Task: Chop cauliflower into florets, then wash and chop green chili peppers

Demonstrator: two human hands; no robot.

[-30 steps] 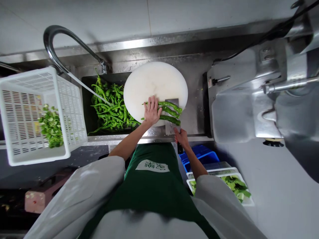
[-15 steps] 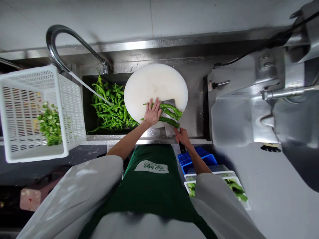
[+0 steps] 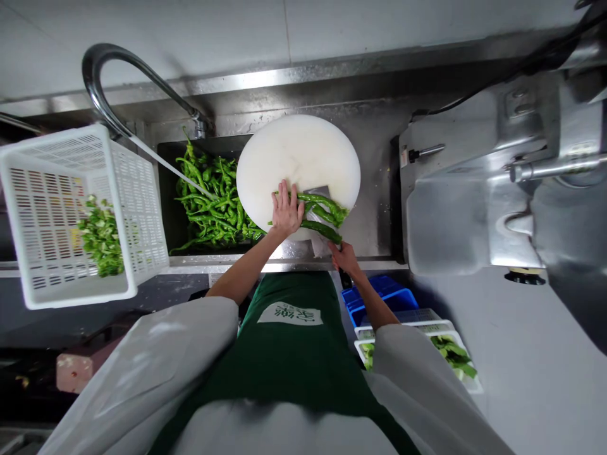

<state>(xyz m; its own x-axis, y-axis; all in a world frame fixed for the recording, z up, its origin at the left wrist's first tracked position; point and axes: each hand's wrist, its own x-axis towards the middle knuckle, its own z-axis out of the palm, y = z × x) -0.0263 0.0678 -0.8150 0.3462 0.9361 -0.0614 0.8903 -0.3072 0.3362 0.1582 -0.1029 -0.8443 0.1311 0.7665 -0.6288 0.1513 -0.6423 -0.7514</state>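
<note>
My left hand (image 3: 287, 210) lies with fingers stretched out on several long green peppers (image 3: 322, 203) at the near side of a round white cutting board (image 3: 298, 148). The pepper ends stick out to the right of that hand. My right hand (image 3: 344, 258) is wrapped around the black handle of a knife (image 3: 345, 278), just off the board's near right edge. Its broad metal blade shows partly beneath and between the peppers. One darker pepper (image 3: 323, 230) lies nearest my right hand, across the blade.
Left of the board, water runs from a curved faucet (image 3: 111, 50) onto a heap of green peppers (image 3: 213, 202) in the sink. A white plastic basket (image 3: 128, 278) holds chopped greens. A metal machine (image 3: 446, 227) stands right. Below are a blue crate (image 3: 403, 300) and white baskets (image 3: 474, 382) with greens.
The view has shifted slightly. My left hand's fingers lie closer together on the peppers; my right hand keeps its hold on the knife.
</note>
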